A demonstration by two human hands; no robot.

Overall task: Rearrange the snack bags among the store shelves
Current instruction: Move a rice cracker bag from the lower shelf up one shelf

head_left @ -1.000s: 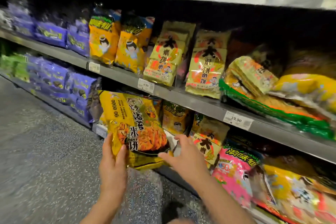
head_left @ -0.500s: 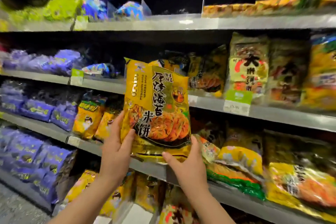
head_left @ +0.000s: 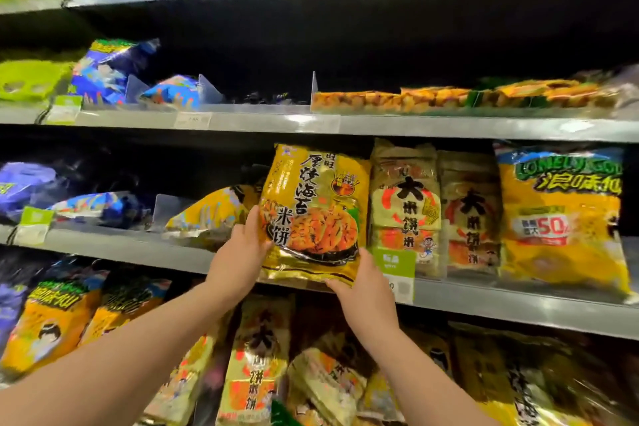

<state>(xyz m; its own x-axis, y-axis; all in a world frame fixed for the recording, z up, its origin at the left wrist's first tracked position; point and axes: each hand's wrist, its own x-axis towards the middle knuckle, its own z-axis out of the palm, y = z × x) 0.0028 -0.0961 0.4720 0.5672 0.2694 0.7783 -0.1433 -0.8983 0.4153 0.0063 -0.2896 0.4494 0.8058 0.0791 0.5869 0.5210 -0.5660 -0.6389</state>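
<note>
Landmark: yellow rice-cracker bag (head_left: pixel 313 214), upright at the front edge of the middle shelf (head_left: pixel 121 247).
Left hand (head_left: pixel 242 252): grips the bag's lower left edge, thumb on its printed face.
Right hand (head_left: pixel 366 290): supports the bag's lower right corner from beneath.
Right of the bag: two beige rice-cracker packs (head_left: pixel 406 207), upright, just beside it; beyond them a yellow snack bag (head_left: pixel 562 218).
Left of the bag: a yellow bag (head_left: pixel 211 214) lying tilted; further left, blue bags (head_left: pixel 100 206).
Below the bag: lower shelf with more yellow and beige packs (head_left: pixel 257 360).
Above the bag: upper shelf (head_left: pixel 415 124) carrying orange packs (head_left: pixel 432 98).
</note>
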